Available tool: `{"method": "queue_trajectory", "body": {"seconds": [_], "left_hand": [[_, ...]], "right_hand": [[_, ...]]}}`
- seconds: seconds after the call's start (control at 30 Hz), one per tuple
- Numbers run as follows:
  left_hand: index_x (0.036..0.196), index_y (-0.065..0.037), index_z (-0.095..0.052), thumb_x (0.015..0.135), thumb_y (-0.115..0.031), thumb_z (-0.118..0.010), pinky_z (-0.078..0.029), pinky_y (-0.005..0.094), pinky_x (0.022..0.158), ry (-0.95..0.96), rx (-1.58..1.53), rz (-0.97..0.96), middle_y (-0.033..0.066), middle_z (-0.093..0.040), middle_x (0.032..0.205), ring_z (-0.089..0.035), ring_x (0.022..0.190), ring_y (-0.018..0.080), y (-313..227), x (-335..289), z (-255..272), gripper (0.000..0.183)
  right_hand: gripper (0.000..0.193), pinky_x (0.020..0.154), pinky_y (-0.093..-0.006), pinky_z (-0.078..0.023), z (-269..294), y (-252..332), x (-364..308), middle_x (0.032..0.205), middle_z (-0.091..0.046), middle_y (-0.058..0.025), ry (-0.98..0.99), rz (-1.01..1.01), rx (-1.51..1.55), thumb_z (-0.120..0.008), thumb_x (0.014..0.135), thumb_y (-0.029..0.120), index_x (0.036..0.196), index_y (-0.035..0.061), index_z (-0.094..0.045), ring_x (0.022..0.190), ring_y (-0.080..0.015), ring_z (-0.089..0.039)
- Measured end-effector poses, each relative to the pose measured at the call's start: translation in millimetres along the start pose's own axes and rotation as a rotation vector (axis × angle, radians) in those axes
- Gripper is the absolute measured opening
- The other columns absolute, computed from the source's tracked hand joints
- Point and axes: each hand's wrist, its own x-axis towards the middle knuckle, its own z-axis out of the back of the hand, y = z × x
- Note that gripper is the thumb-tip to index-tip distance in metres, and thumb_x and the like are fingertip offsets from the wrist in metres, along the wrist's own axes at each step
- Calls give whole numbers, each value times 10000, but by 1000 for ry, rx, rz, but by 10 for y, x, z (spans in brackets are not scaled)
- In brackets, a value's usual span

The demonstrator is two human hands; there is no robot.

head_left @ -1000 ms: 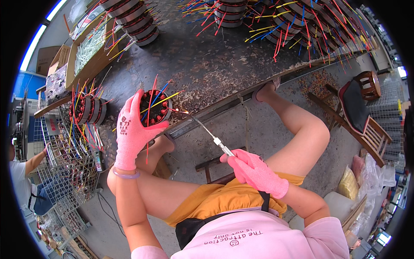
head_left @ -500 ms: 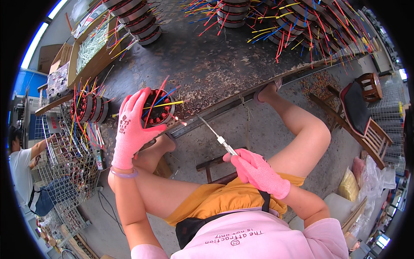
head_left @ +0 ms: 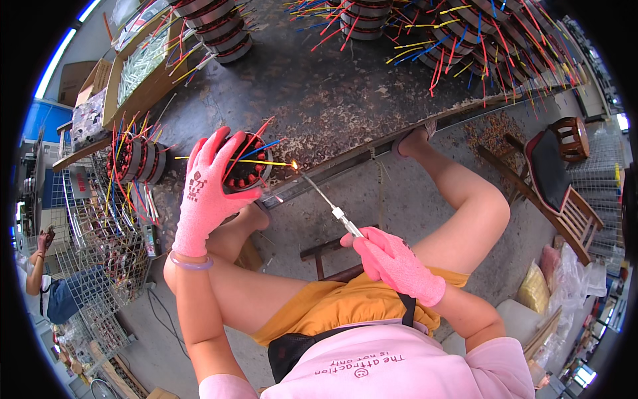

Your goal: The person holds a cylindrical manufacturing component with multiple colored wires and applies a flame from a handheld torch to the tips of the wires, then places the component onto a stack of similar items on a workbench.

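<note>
A wire-wound motor stator (head_left: 256,169) stands on the near edge of the dark worktable, with red, blue and yellow leads sticking out. My left hand (head_left: 211,186), in a pink glove, is wrapped around its left side, thumb in front. My right hand (head_left: 397,261), also gloved, grips a slim torch (head_left: 339,214) with a silvery handle and long thin nozzle. A small flame (head_left: 294,164) glows where the nozzle tip meets the end of the yellow lead (head_left: 266,162). Below it, another lead (head_left: 276,197) ends in a pale tip.
Another wired stator (head_left: 139,159) lies left of my hand. Stator stacks (head_left: 219,33) stand along the table's far side, wires jutting out. A box of white tubes (head_left: 141,73) sits at the left. A co-worker's hand (head_left: 45,239) shows beyond the wire racks (head_left: 100,266).
The torch tip has shifted slightly left and up to the yellow lead's end. The glow on the lower lead has gone. At the far left, the co-worker has moved.
</note>
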Motion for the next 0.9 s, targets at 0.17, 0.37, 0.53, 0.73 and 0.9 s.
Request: {"method": "queue_trajectory", "body": {"seconds": [0.17, 0.37, 0.53, 0.73, 0.9], "left_hand": [[1365, -113, -550, 556, -224, -869, -392, 483, 1078, 18, -18, -10, 147, -530, 1354, -468, 1246, 409, -14, 40, 28, 877], [1337, -99, -570, 545, -224, -871, -413, 475, 1055, -18, -8, -11, 149, -548, 1320, -498, 1208, 395, -33, 32, 21, 857], [1329, -95, -574, 547, -226, -870, -420, 473, 1048, -10, -7, -12, 151, -553, 1312, -506, 1197, 393, -39, 41, 29, 846], [1334, -102, -575, 552, -228, -875, -414, 478, 1057, -20, -6, 2, 159, -545, 1324, -498, 1213, 396, -13, 14, 3, 847], [1334, -103, -578, 551, -235, -881, -411, 481, 1064, -6, -1, 26, 164, -539, 1335, -483, 1239, 399, -21, 3, 1, 849]], "right_hand": [[319, 529, -250, -380, 5, 10, 2, 648, -464, 1, 6, -7, 21, -460, 1043, 260, 1154, 2, -612, 543, -67, -427], [312, 525, -251, -374, -1, 36, 1, 645, -452, 2, 8, 15, -8, -463, 1042, 254, 1153, 3, -610, 543, -68, -425], [309, 525, -253, -372, 4, 36, -1, 649, -452, 1, 4, -12, 8, -467, 1039, 254, 1156, 4, -606, 544, -69, -423], [305, 519, -255, -368, -3, 55, 15, 650, -457, 2, 6, 4, -43, -468, 1039, 255, 1154, 6, -601, 545, -70, -425], [299, 518, -252, -365, 3, 45, -1, 650, -456, 8, 1, 5, -4, -463, 1045, 250, 1155, 8, -600, 547, -64, -418]]}}
